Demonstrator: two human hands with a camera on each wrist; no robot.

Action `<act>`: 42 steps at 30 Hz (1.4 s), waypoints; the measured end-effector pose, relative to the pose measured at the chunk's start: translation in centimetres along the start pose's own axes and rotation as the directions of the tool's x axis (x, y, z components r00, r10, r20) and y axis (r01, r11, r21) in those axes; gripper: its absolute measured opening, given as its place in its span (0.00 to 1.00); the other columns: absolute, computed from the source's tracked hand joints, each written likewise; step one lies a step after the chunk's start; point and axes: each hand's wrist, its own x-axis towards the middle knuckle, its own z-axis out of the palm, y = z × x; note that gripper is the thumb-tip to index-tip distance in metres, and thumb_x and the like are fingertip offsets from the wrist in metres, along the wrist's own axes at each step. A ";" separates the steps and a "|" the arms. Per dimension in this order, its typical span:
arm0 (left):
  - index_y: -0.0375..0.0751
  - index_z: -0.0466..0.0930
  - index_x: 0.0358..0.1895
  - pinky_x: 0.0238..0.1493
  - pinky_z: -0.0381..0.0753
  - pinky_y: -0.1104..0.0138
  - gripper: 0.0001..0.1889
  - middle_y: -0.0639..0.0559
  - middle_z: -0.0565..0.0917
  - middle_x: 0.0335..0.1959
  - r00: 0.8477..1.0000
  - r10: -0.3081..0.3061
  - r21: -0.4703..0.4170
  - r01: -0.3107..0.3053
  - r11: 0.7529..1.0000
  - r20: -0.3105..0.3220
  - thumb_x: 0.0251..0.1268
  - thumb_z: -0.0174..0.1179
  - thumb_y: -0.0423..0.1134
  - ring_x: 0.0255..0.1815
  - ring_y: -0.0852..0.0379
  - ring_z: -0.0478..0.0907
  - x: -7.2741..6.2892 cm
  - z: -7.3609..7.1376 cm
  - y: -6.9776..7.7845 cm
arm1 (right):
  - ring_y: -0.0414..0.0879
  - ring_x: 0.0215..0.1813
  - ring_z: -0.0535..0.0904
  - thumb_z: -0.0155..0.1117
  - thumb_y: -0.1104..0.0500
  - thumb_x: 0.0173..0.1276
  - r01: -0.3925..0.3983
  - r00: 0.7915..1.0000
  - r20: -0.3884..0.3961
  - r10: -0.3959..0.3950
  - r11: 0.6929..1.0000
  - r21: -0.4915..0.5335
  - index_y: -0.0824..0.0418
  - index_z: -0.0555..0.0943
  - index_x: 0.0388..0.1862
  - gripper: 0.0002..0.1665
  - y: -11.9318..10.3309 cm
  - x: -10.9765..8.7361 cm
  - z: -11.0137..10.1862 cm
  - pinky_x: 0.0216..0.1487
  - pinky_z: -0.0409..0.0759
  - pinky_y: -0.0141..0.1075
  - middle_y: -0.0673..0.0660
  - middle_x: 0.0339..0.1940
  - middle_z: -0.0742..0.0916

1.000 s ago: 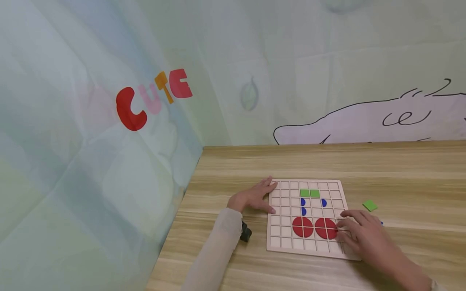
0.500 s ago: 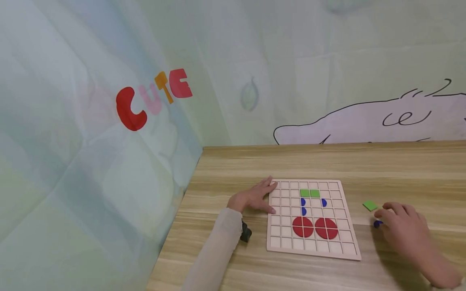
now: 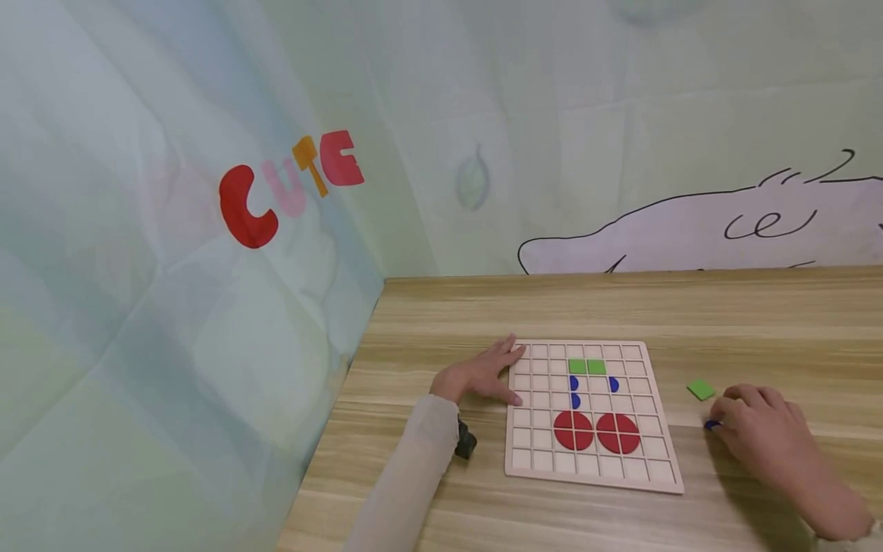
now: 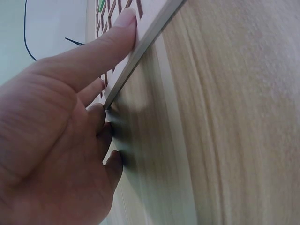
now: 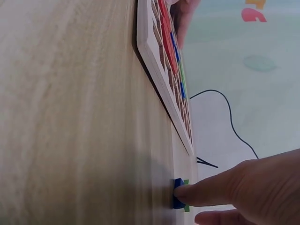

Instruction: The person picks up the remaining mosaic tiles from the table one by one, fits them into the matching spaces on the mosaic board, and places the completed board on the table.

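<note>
A pale wooden grid board (image 3: 543,460) lies on the table, with two red circles made of quarter pieces (image 3: 573,431), two green squares (image 3: 587,366) and several blue half-round pieces (image 3: 614,384) set in its cells. My left hand (image 3: 482,374) rests on the board's left edge, thumb (image 4: 125,21) on the frame and the other fingers spread toward the far corner. Right of the board, my right hand (image 3: 766,429) has curled fingers at a small blue piece (image 5: 178,193) on the table. The thumb presses against that piece; the other fingertips are partly hidden.
A loose green square (image 3: 700,389) lies on the table just beyond the right fingertips. A black wrist device (image 3: 466,441) sits at the left sleeve. Printed cloth walls (image 3: 441,192) stand behind and to the left of the wooden table (image 3: 428,307).
My right hand has moved from the red circle at the board's right side out to the blue piece on the table. The left hand has stayed in place.
</note>
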 end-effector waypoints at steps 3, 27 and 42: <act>0.55 0.42 0.77 0.77 0.43 0.56 0.49 0.57 0.33 0.79 1.000 0.000 0.000 0.000 1.000 -0.002 0.58 0.65 0.53 0.79 0.58 0.30 0.0 0.0 0.0 | 0.70 0.44 0.73 0.75 0.63 0.43 -0.013 1.000 0.005 0.013 1.000 -0.004 0.54 0.77 0.20 0.13 -0.1 0.0 0.1 0.35 0.70 0.63 0.66 0.40 0.82; 0.56 0.41 0.77 0.77 0.43 0.56 0.49 0.58 0.33 0.79 1.000 -0.006 0.034 0.006 0.999 0.002 0.59 0.64 0.54 0.79 0.59 0.30 0.1 0.0 0.1 | 0.66 0.48 0.76 0.66 0.56 0.63 -0.221 0.975 0.109 0.194 0.903 0.369 0.58 0.80 0.26 0.09 -1.9 2.4 -0.1 0.44 0.71 0.54 0.68 0.42 0.84; 0.56 0.41 0.77 0.77 0.43 0.57 0.48 0.58 0.33 0.79 1.000 -0.003 0.031 0.003 0.999 0.004 0.60 0.64 0.54 0.79 0.59 0.30 0.1 0.0 0.0 | 0.54 0.42 0.70 0.61 0.50 0.68 -0.351 0.934 0.231 0.271 0.815 0.461 0.62 0.82 0.33 0.16 -4.5 4.3 2.0 0.36 0.63 0.38 0.65 0.43 0.82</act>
